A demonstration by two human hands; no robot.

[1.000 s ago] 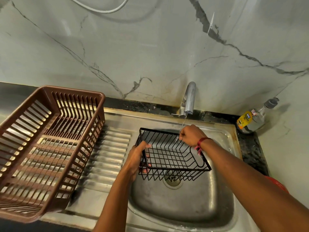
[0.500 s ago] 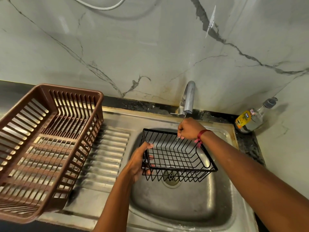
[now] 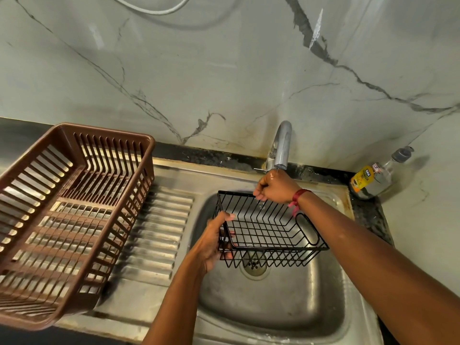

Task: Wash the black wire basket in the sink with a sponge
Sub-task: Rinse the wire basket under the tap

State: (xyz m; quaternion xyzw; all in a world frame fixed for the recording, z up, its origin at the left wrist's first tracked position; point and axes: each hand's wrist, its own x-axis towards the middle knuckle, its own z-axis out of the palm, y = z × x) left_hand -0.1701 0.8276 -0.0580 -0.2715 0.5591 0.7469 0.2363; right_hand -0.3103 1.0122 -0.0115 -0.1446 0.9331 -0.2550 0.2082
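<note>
Over the steel sink [image 3: 331, 317], the black wire basket [image 3: 270, 232] is held up above the drain [image 3: 255, 266], clear of the basin floor and tilted a little, its open top facing up. To the right of the sink, in the corner of the dark desk [image 3: 368, 215], stands a clear pump bottle [image 3: 373, 179] with a yellow label; the print on it is too small to read.

The left hand [image 3: 214, 241] grips the basket's left end wall, the thumb hooked over the top rim and the fingers [image 3: 227, 255] curled through the wires from outside. The right hand [image 3: 273, 189] is clenched on the basket's far rim, directly under the spout of the tap [image 3: 282, 145], which stands at the back edge of the sink. A thin trickle of water from the spout meets the back of that hand. A red thread band [image 3: 297, 197] circles the right wrist.

On the ribbed drainboard [image 3: 159, 232] to the left of the sink sits a brown plastic dish rack [image 3: 67, 215]. Behind the sink rises a pale marble wall [image 3: 224, 70] with dark veins.
</note>
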